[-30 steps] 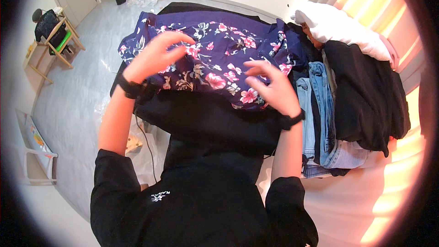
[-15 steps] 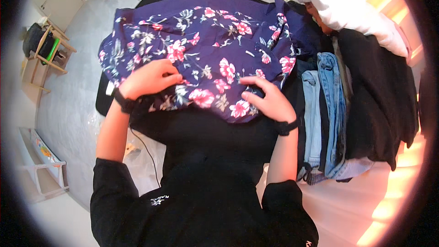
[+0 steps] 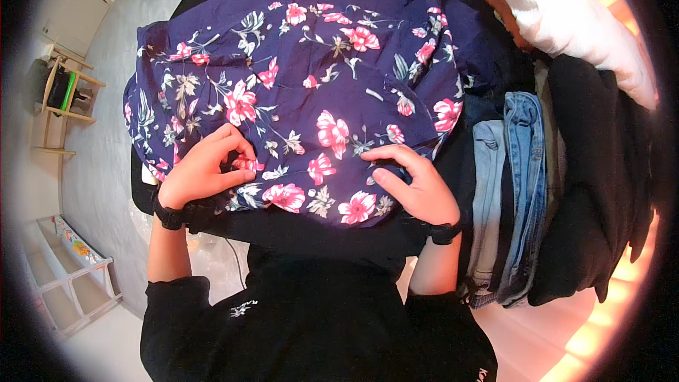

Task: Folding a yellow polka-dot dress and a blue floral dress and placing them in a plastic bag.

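A dark navy garment (image 3: 283, 99) with pink flowers and pale leaves lies spread out in front of me, with a plain navy band along its far side. At its near left part, the curled fingers and thumb of my left hand (image 3: 201, 173) close on a bit of the cloth. My right hand (image 3: 417, 187) rests on the near right part, its index finger stretched out and its thumb apart, gripping nothing. Creases run through the cloth between the hands. Beneath the garment, a black surface (image 3: 311, 232) shows along the near edge.
To the right lie folded blue jeans (image 3: 523, 170), a heap of black cloth (image 3: 590, 170) and a white garment (image 3: 559, 14) behind it. A wooden rack (image 3: 67, 95) and a white shelf frame (image 3: 74, 276) stand on the left. A cable (image 3: 235, 262) hangs near my body.
The view has shifted, and the garment now fills more of it. Both hands appear nearer to me, still at the garment's near edge; the left thumb and index finger are slightly farther apart.
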Action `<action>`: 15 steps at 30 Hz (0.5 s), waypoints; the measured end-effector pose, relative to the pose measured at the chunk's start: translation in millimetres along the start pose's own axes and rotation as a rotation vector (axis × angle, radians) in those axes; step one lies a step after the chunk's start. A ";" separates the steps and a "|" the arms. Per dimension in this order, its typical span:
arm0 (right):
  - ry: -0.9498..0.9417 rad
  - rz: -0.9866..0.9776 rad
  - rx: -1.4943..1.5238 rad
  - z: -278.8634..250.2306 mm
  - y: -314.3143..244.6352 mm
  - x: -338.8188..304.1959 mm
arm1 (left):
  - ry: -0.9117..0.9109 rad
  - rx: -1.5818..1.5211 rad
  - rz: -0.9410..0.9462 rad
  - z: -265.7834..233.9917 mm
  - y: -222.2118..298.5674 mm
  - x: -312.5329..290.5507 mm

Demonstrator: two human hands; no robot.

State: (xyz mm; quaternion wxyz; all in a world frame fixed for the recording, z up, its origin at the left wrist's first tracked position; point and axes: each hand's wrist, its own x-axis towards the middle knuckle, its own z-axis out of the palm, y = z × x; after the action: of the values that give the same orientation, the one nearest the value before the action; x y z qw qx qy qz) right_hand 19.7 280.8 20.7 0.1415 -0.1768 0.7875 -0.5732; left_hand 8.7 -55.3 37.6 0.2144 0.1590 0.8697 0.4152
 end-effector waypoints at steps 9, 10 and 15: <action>0.010 0.026 0.002 -4.8 9.6 1.7 | -0.010 0.054 -0.040 -3.5 -6.3 5.2; 0.013 0.068 0.057 -6.0 9.1 1.7 | 0.002 0.074 -0.025 -3.8 -5.4 6.1; 0.037 0.189 0.305 -7.7 9.3 0.5 | 0.013 0.100 0.022 -4.9 -3.8 5.2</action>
State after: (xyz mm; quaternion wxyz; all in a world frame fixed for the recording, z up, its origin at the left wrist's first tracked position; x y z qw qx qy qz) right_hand 14.9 289.8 14.2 0.2051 -0.0680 0.7071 -0.6732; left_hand 1.4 -58.4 36.0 0.1959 0.1765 0.8889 0.3746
